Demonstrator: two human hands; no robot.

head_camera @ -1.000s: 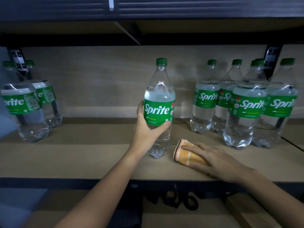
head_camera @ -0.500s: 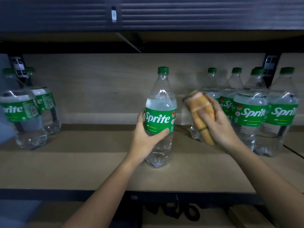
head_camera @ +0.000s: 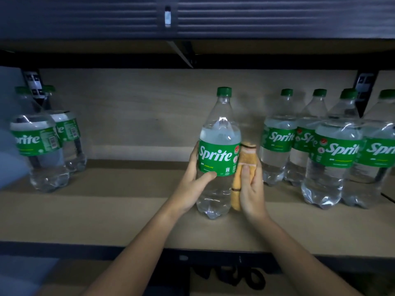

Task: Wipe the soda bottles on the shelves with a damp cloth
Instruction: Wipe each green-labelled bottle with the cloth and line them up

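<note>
Head view — the only view. A clear soda bottle (head_camera: 219,154) with a green label is seen upright at the middle of the wooden shelf (head_camera: 128,210), cap up, base down; its long axis runs vertically, with at most a slight lean. Whether the base rests on the board or is lifted just off it cannot be told.

The left hand (head_camera: 193,186) is wrapped around the bottle's left side at the lower edge of the label, thumb laid across the near face — a firm steadying grasp. The right hand (head_camera: 250,189) is clasped round a folded orange cloth (head_camera: 242,174), which is held upright and pressed against the bottle's right side, parallel to the bottle's axis. The cloth thus lies immediately right of the bottle, touching it at label height; the bottle is flanked by both hands, neither clearly nearer.

The wiping stroke is judged likely to run along that vertical axis, up toward the neck or down toward the base, the left hand bracing against the push.

A group of like bottles (head_camera: 333,159) is noted further right, a pair (head_camera: 40,150) at the far left, all upright, none touched.
</note>
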